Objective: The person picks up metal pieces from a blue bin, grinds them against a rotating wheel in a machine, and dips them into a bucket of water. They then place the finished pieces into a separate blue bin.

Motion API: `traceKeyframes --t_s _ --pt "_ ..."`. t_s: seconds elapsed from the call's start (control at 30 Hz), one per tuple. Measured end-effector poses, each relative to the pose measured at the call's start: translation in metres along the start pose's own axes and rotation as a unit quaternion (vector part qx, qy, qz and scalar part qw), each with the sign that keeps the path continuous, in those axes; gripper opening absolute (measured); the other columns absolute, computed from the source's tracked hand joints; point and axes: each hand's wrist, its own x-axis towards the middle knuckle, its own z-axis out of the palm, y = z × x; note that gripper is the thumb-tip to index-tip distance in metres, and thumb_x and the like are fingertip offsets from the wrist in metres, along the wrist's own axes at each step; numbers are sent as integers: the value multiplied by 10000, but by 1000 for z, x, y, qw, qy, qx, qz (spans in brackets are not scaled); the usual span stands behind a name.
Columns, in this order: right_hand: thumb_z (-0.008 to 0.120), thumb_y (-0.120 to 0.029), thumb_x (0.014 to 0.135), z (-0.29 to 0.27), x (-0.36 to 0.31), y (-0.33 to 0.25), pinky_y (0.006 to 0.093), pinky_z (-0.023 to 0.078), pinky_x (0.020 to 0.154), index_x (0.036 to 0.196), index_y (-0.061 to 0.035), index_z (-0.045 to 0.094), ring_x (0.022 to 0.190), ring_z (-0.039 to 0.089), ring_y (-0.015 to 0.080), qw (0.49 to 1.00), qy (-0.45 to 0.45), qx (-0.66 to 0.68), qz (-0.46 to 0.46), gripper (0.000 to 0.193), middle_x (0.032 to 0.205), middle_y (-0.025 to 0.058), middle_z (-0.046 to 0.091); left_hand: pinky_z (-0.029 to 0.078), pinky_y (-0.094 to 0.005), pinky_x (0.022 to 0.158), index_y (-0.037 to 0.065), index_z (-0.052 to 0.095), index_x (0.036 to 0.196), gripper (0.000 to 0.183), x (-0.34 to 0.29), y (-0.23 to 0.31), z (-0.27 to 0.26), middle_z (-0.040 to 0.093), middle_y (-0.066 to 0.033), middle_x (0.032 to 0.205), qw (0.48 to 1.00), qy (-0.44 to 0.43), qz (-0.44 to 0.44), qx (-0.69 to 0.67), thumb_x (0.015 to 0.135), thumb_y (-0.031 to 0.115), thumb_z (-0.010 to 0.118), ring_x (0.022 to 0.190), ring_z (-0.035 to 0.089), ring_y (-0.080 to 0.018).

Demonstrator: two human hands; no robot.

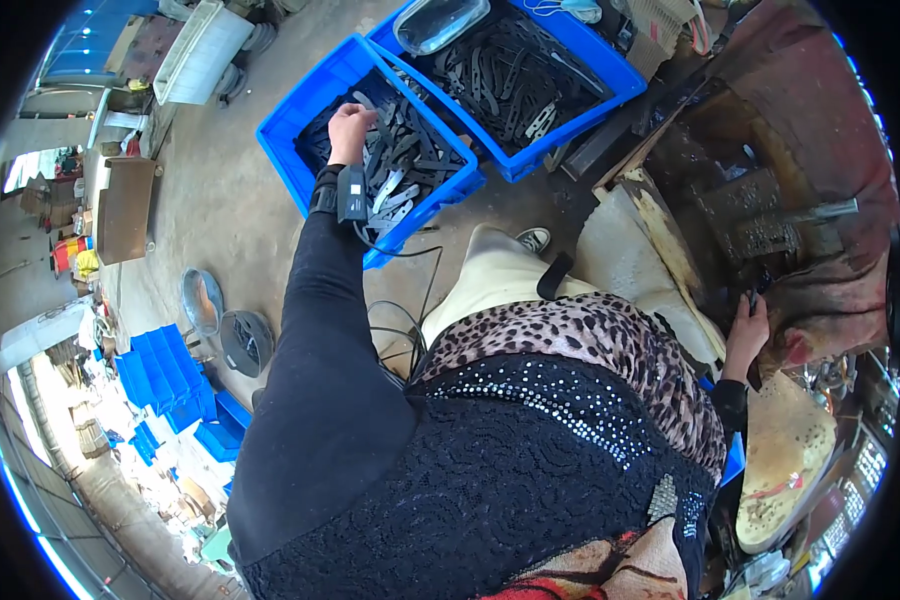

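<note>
My left hand [351, 134] is over the nearer blue bin [300, 172], its fingers bunched together at the dark, flat metal pieces [395, 190] heaped inside. What it pinches, if anything, is hidden. At the right, my right hand [748, 330] is closed around a small dark piece [752, 298], at the edge of a machine's wet, grimy basin [705, 290]. Inside the basin stands a metal fixture [770, 225] with a rod sticking out to the right.
A second blue bin [630, 85] of similar pieces stands behind, with a clear-lidded container [440, 22] on its rim. A dark red cloth [820, 110] drapes the machine. Black cables [435, 270] hang beside my left arm. Blue crates [165, 370] and round pans [202, 300] are at left.
</note>
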Motion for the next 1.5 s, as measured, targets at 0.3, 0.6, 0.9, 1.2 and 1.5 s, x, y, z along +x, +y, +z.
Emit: traceKeyframes --t_s 0.3,0.6,0.9,1.2,1.5 --pt "589 -222 930 4 1 -1 427 508 764 1100 -18 645 885 656 387 1000 21 1 -15 271 962 211 681 424 -202 504 59 591 835 98 -44 123 30 617 -40 736 998 2 45 -43 815 108 674 565 551 -90" --pt "587 -246 928 3 -1 -7 444 507 751 1101 -34 645 880 649 402 999 36 13 4 280 944 227 673 542 -260 527 11 580 872 97 -53 145 82 641 -75 766 988 -126 57 -70 803 11 649 614 661 -157" --pt "592 -232 928 6 -2 -6 430 511 762 1105 -26 637 899 654 394 998 52 5 27 276 951 224 677 546 -304 561 18 610 872 84 -27 81 184 671 -106 792 956 -222 168 95 799 16 651 678 693 -188" --pt "596 -225 921 6 -8 -11 432 511 775 1111 -36 641 904 654 393 998 57 6 38 272 969 217 678 518 -477 819 50 661 910 169 -22 58 195 677 -214 894 824 -263 302 402 799 126 558 920 646 -409" --pt "594 -219 914 6 -3 -8 440 510 767 1107 -44 642 898 647 400 997 57 9 45 266 965 220 675 523 -477 796 29 672 858 165 -6 46 194 675 -224 886 821 -286 324 372 794 126 555 895 646 -413"
